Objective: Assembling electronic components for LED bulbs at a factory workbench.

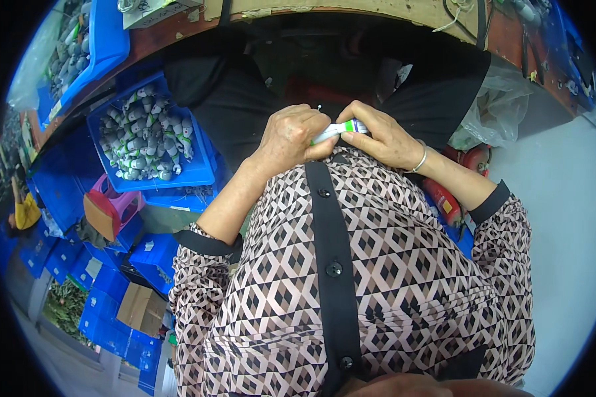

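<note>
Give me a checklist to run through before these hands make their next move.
1. Left grip closed on the white item: ok.
2. Right grip closed on it too: ok.
3. White item one piece rather than two: cannot tell, fingers cover much of it.
4. Left cuff and right cuff back from the hands: ok, both near the elbows.
5. Right wrist free of jewellery: not ok, a bracelet is on it.
</note>
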Motion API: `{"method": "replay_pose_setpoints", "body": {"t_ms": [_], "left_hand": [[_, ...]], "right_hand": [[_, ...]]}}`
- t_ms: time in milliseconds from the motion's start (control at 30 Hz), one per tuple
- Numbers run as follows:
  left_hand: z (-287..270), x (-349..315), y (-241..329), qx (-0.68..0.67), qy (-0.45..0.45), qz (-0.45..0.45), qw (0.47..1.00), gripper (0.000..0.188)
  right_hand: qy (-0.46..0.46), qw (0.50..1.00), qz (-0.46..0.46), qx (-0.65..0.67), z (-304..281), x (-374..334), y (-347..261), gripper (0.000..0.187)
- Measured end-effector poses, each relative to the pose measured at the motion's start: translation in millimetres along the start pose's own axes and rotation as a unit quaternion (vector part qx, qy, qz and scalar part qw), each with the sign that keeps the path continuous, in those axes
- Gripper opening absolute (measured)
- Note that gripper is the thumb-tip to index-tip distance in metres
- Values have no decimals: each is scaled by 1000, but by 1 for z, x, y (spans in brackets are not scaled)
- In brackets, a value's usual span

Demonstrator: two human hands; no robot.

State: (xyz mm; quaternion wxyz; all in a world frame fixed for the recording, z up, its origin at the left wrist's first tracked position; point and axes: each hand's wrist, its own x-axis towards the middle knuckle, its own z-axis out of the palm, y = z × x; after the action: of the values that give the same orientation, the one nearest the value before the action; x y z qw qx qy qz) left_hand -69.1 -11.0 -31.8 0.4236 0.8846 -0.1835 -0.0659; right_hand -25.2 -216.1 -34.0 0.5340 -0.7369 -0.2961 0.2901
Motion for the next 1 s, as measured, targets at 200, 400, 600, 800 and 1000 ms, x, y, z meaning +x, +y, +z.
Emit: {"method": "replay_pose_setpoints", "body": {"t_ms": [200, 400, 600, 800, 1000], "left_hand": [[1, 0, -4, 13, 37, 32, 999, 15], [-5, -1, -9, -14, 25, 11, 1000, 14], [-36, 7, -21, -531, -96, -275, 796, 36], [-15, 17, -30, -720, -62, -204, 660, 45], [-28, 16, -19, -559, -49, -263, 785, 37]], "right_hand": [[-124, 974, 186, 23, -8, 11, -8, 27], [-44, 999, 9, 19, 1, 13, 0, 27], [-62, 996, 56, 38, -27, 74, -37, 26], [-40, 986, 153, 53, -33, 107, -45, 33], [-63, 991, 94, 72, -35, 94, -26, 27]]}}
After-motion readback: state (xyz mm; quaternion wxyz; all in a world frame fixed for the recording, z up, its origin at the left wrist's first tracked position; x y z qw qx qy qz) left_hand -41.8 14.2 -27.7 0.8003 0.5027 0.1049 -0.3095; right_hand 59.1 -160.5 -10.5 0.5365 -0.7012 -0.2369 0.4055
